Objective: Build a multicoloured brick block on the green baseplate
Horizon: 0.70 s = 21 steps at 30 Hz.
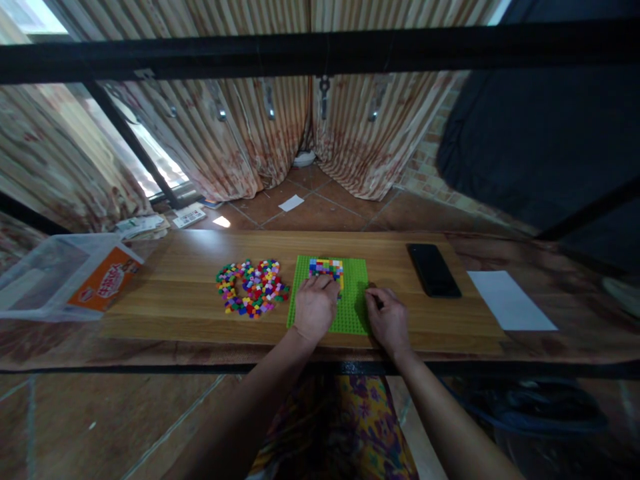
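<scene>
A green studded baseplate [354,313] lies on the wooden board, with a patch of colourful small building bricks [327,265] fixed near its far edge. My left hand [315,307] reaches over the plate, fingers bent down together at the near side of the patch. Its fingertips, and any brick in them, are hidden. At the plate's right edge is my right hand [389,319], its fingers curled and its thumb and forefinger closed on the rim. Left of the plate, a loose heap of multicoloured bricks [253,287] spreads around a small gap.
A black phone [433,270] lies on the right part of the wooden board [185,267], near a white paper sheet [513,300]. At the left end stands a clear plastic bin [50,273] with an orange label. A dark metal bar [320,50] crosses above, before curtains [280,133].
</scene>
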Each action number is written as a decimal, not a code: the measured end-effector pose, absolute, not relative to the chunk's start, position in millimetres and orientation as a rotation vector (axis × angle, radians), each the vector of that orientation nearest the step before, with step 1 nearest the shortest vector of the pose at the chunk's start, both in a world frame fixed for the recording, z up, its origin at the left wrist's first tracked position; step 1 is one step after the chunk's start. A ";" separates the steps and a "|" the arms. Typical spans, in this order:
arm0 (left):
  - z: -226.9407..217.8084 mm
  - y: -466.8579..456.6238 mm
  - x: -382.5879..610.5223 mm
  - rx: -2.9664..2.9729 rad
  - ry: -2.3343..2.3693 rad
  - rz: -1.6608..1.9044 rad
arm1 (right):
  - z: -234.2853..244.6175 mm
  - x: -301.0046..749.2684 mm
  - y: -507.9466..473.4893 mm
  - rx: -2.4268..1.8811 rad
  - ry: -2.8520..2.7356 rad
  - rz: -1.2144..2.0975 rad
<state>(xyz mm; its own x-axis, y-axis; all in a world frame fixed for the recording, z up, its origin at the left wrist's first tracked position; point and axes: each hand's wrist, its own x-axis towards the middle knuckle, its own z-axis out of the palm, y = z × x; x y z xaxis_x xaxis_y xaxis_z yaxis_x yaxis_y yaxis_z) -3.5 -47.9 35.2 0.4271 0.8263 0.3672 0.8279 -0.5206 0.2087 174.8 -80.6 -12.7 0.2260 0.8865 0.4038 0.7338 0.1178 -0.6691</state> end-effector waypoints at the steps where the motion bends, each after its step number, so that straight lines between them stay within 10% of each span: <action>1: 35.2 -48.8 -3.7 -2.650 -1.520 -0.660 | -12.9 174.9 -80.6 -1.647 -1.539 0.227; 21: 40.4 -57.1 -5.7 -2.681 -1.403 -0.497 | -17.2 176.1 -80.4 -1.639 -1.566 0.188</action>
